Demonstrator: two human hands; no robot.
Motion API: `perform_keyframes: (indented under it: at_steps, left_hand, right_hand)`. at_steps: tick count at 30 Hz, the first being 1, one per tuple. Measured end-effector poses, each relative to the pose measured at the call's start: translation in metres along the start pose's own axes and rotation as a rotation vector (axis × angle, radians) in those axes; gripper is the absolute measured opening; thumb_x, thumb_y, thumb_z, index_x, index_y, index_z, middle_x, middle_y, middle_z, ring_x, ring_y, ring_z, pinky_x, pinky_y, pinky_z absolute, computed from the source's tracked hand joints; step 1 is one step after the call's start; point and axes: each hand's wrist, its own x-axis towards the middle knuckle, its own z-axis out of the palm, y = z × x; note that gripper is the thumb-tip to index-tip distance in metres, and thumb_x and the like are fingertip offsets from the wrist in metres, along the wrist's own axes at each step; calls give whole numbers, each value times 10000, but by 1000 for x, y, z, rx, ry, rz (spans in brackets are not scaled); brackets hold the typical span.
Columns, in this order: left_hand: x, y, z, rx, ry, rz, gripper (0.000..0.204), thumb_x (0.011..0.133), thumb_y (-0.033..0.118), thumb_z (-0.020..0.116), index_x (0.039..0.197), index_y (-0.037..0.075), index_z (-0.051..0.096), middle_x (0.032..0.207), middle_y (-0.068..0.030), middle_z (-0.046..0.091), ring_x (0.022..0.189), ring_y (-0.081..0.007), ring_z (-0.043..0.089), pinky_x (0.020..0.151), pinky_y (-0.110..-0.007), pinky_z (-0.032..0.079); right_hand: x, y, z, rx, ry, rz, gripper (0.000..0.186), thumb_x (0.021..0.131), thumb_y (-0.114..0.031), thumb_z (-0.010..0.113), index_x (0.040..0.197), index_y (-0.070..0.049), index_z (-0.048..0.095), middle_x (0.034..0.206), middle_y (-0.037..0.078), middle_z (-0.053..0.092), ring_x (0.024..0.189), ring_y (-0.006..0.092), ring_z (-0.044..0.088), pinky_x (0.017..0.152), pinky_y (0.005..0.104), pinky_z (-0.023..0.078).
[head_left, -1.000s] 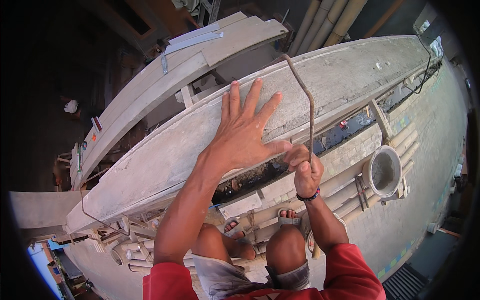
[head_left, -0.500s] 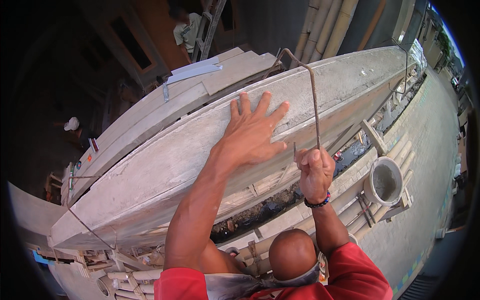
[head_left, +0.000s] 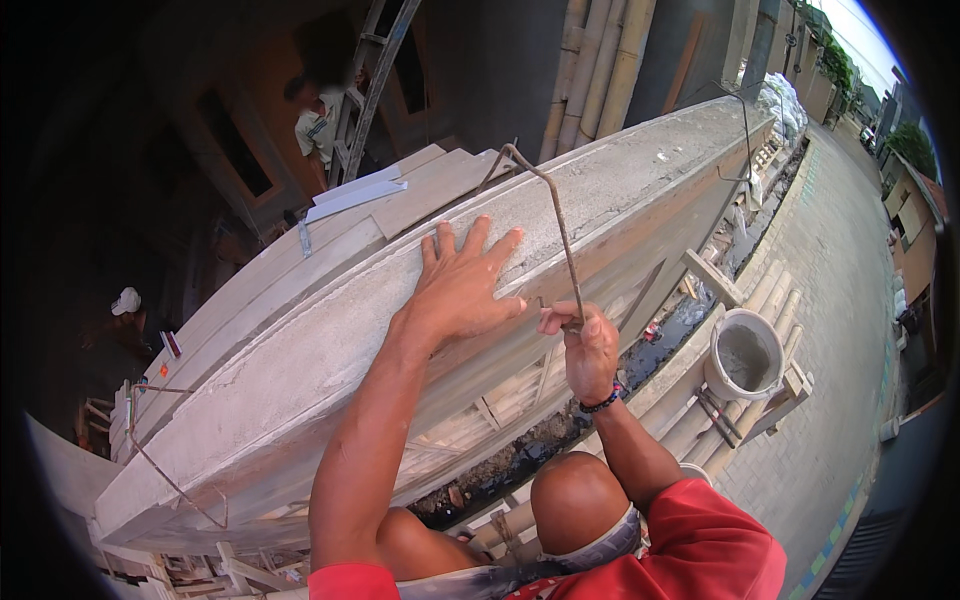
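My left hand (head_left: 463,288) lies flat with fingers spread on the rough top of a long concrete beam (head_left: 330,335). My right hand (head_left: 590,350) is closed around the lower end of a bent, rusty steel rod (head_left: 560,222), just off the beam's near face. From there the rod rises, bends over the beam's top and drops behind its far edge. A short hooked tip of it shows beside my right fingers. Wooden form boards (head_left: 645,225) line the near side of the beam.
A bucket of grey mortar (head_left: 747,352) stands on bamboo scaffolding at the right, beside metal tools (head_left: 720,420). A dark wet ditch (head_left: 490,477) runs below. Other bent rods (head_left: 175,475) straddle the beam. Beyond are a ladder (head_left: 375,85), bamboo poles (head_left: 595,80) and two people.
The view has shifted, so the scene sits more to the left. My right hand stays at the rod's lower end, its grip slightly altered. My left hand remains on the beam.
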Motion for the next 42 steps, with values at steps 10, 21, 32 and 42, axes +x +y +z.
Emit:
perform_keyframes:
  at_steps: [10,21,32,42]
  left_hand:
    - [-5,-14,-25,-17,144,-74,721,888,448,575,1490,168,294,1551,-172,204,1424,-419,158,1156,-501,171]
    - [17,-68,-12,34,243,-412,518,941,451,403,1170,38,614,1072,-245,646,1057,-416,583,932,-464,423]
    - [23,-79,-4,21,263,-320,461,948,424,381,1069,64,642,1056,-232,647,1028,-428,581,874,-496,429]
    - [17,-85,-8,-39,289,-329,461,952,421,417,1016,11,618,1030,-258,639,1003,-443,581,847,-485,435]
  right_hand:
    - [99,-47,-54,-633,214,-131,365,980,-271,513,1218,-2,580,1003,97,639,935,191,599,857,321,471]
    - [282,14,-84,-1728,-452,167,616,936,-566,383,1397,-168,473,1278,190,556,1268,337,436,1067,494,300]
    - [278,12,-92,-1776,-679,252,628,968,-557,281,1250,-101,609,1288,113,578,1245,279,468,1067,435,304]
    - [279,16,-87,-1679,-570,267,698,897,-663,365,1239,-111,620,1276,190,563,1244,341,466,1059,447,320]
